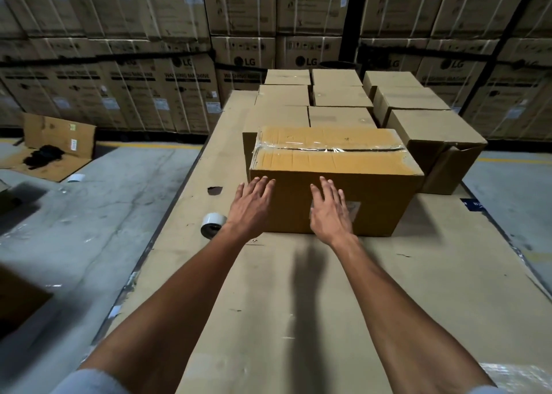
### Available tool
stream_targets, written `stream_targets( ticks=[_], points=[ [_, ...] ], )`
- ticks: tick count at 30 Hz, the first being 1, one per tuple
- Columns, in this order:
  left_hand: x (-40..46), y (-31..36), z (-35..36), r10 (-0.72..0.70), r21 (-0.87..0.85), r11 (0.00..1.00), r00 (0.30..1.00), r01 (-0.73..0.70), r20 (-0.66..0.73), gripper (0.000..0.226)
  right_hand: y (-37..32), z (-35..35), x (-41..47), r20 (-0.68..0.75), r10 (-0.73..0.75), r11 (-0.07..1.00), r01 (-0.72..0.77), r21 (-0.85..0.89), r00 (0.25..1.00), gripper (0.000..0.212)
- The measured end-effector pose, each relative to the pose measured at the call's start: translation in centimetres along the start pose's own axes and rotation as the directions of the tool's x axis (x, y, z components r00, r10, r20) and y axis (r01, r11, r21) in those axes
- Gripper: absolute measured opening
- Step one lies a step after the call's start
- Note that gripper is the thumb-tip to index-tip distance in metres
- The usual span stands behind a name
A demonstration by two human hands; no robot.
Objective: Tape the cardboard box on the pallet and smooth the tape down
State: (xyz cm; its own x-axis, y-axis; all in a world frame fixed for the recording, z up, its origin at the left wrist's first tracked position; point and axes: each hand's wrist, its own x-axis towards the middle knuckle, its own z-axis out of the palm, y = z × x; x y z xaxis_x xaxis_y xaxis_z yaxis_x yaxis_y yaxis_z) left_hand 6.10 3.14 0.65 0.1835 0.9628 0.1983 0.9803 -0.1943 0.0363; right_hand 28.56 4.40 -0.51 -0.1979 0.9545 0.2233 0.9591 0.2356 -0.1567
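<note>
1. Pallet [298, 289], covered with cardboard sheet: the working surface.
2. Box [331, 181], near the pallet's middle, its top seam already taped, set close for reach.
3. Left hand [249, 207] and right hand [328, 211]: fingers spread flat, grasping nothing, against the near side, probably to steady or shift the box.
4. Tape roll [212, 224]: beside the left wrist, kept handy.

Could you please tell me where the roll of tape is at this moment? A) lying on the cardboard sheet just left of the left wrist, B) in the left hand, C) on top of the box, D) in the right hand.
A: the roll of tape lies on the cardboard sheet beside the left hand, while the right hand is empty and spread against the box.
</note>
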Motion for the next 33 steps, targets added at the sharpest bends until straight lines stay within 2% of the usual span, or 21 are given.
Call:
stream_targets(
  ticks=[6, 13, 17, 21, 33],
  points=[
    [-4.2, -4.3, 0.6, -0.045, -0.023, 0.999, 0.999, 0.046, 0.03, 0.077, -4.8, 1.8, -1.7, 0.067, -0.036, 0.995, 0.029, 0.1, 0.997, 0.062],
    [-8.2, -12.0, 2.4, -0.109, -0.065, 0.991, 0.981, 0.12, 0.161, 0.071, -11.5, 4.6, -2.6, 0.217, -0.027, 0.991, -0.003, 0.134, 0.976, 0.053],
    [-9.1, -16.3, 3.5, -0.071, -0.03, 0.996, 0.965, 0.081, 0.252, 0.072, -15.3, 7.1, -2.6, 0.317, 0.063, 0.975, -0.126, 0.183, 0.946, 0.049],
    [-8.6, -19.1, 4.9, -0.049, -0.067, 0.995, 0.955, 0.071, 0.291, 0.073, -18.0, 10.1, -2.0, 0.398, 0.177, 0.935, -0.281, 0.218, 0.9, 0.045],
    [-4.6, -22.5, 8.8, 0.114, -0.178, 0.983, 0.928, -0.053, 0.355, 0.076, -20.9, 17.3, 2.3, 0.45, 0.417, 0.764, -0.573, 0.296, 0.789, 0.039]
  ],
)
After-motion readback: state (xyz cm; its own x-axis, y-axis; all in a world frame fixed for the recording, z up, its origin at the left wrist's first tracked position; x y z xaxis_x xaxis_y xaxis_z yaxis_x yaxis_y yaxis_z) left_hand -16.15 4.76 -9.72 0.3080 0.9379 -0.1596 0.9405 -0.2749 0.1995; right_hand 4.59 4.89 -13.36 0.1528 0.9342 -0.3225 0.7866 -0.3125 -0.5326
